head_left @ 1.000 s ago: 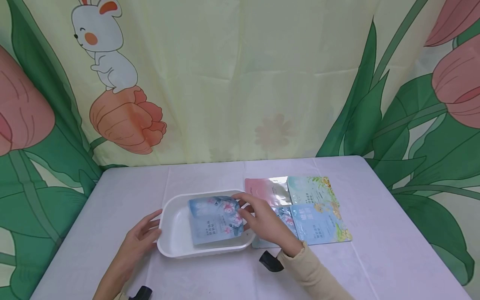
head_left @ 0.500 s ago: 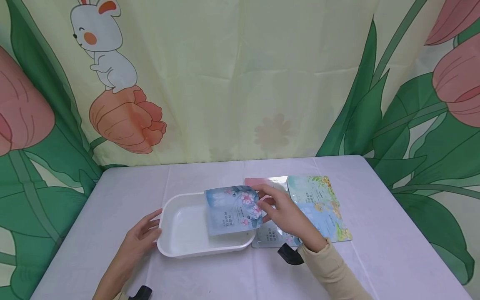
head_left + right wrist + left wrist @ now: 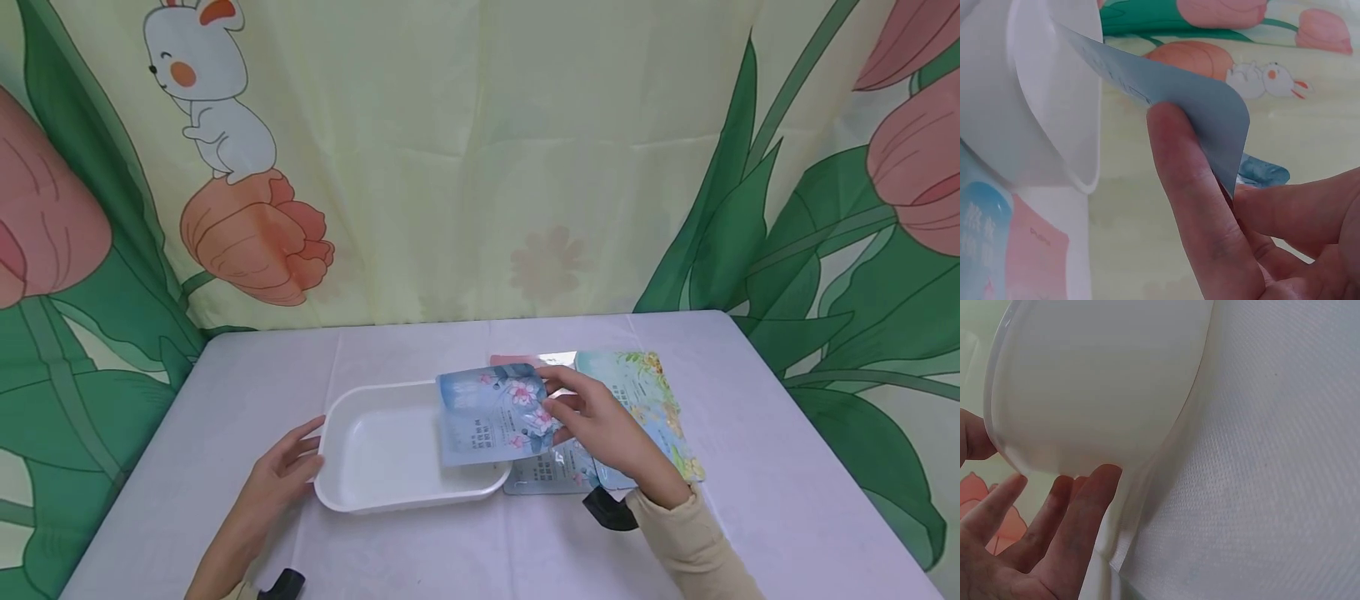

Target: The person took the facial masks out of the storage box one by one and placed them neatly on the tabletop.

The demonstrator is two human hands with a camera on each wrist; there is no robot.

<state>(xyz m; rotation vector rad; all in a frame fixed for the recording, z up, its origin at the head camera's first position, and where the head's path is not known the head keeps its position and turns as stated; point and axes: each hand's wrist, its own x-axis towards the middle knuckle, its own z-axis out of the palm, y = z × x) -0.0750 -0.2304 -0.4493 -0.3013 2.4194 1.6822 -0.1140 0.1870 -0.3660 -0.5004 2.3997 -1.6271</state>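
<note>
My right hand (image 3: 600, 425) pinches the right edge of a blue face mask packet (image 3: 487, 421) printed with pink flowers. It hangs tilted over the right part of a white plastic tray (image 3: 378, 454). In the right wrist view the packet (image 3: 1179, 87) is seen nearly edge-on, with a finger laid along one face and the thumb behind. My left hand (image 3: 281, 471) touches the tray's left end. Its fairly straight, spread fingertips rest against the tray wall (image 3: 1097, 387) in the left wrist view.
Right of the tray lie several flat packets: a pink and silver one (image 3: 558, 359), a green one (image 3: 630, 379), a blue one (image 3: 671, 454) and a flowered grey-blue one (image 3: 551, 479). They sit on a white-covered table (image 3: 420, 554) before a printed curtain (image 3: 420, 167).
My right hand has lifted the flowered packet from inside the tray and carried it right, toward the flat packets. My left hand and the tray have stayed in place.
</note>
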